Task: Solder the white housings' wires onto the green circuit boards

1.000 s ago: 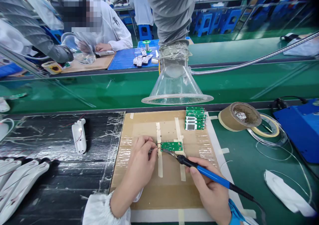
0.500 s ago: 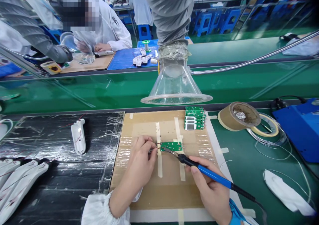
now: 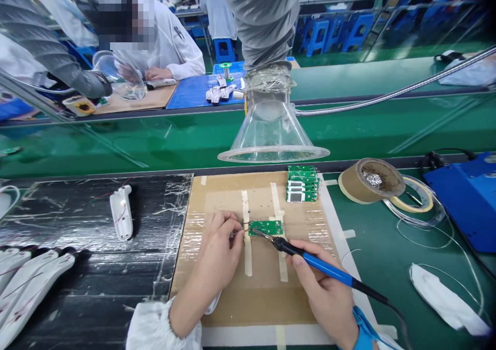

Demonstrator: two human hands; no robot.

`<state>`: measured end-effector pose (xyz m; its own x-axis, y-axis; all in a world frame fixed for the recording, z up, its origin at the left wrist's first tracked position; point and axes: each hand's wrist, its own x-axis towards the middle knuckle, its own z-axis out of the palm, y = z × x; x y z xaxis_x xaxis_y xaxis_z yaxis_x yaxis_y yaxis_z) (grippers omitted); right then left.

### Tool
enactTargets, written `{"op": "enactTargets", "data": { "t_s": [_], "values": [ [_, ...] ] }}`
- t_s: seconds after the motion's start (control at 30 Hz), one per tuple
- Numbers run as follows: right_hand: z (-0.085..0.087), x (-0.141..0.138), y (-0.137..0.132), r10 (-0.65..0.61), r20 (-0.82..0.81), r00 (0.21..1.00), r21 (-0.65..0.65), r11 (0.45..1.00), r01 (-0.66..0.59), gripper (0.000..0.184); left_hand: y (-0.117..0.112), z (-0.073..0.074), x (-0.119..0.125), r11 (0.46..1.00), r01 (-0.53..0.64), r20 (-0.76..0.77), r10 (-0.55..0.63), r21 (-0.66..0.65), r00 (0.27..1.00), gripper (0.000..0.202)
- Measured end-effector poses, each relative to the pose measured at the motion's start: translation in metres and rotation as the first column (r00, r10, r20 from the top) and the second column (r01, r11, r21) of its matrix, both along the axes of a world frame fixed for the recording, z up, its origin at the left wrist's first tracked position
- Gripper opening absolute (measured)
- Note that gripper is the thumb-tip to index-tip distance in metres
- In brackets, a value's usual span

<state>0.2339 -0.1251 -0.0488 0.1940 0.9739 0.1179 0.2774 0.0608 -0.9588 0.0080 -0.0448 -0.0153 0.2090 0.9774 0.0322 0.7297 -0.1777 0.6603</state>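
Note:
A green circuit board (image 3: 271, 227) lies on the cardboard sheet (image 3: 248, 301) between strips of masking tape. My right hand (image 3: 323, 288) grips a blue soldering iron (image 3: 323, 266), its tip over the left end of the board. At that same end, my left hand (image 3: 222, 241) is pinched on a thin wire (image 3: 245, 229) that reaches the board's edge. Whether the tip touches the board I cannot tell. Under my left wrist shows part of a white plastic housing (image 3: 214, 303), mostly hidden.
Stacked circuit boards (image 3: 302, 185) lie at the cardboard's back right. A clear extraction hood (image 3: 274, 133) hangs beyond. On the right are a tape roll (image 3: 349, 185), coiled solder wire (image 3: 434, 213) and a blue box (image 3: 468, 200). White housings (image 3: 39, 283) lie left. A co-worker (image 3: 163, 40) sits opposite.
The soldering iron and my right hand have shifted very slightly to the left. My left hand stays at the board's left end.

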Motion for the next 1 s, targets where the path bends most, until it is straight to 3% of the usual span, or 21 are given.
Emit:
{"op": "enactTargets", "data": {
  "t_s": [0.57, 0.8, 1.0],
  "values": [
    [0.001, -0.003, -0.002, -0.063, -0.056, 0.996, -0.026, 0.998, 0.062, 0.016, 0.001, -0.001, 0.001, 1.000, -0.026, 0.019, 0.026, -0.006, 0.999, 0.023],
    [0.009, -0.011, -0.005, -0.128, -0.123, 0.984, -0.174, 0.979, 0.106, 0.022, 0.000, -0.002, 0.001, 0.999, -0.030, 0.034, 0.031, -0.015, 0.999, 0.023],
    [0.008, -0.005, -0.001, -0.100, -0.077, 0.992, -0.081, 0.992, 0.094, 0.019, 0.001, -0.001, -0.003, 1.000, -0.008, 0.074, 0.009, -0.009, 0.997, 0.017]
  ]
}}
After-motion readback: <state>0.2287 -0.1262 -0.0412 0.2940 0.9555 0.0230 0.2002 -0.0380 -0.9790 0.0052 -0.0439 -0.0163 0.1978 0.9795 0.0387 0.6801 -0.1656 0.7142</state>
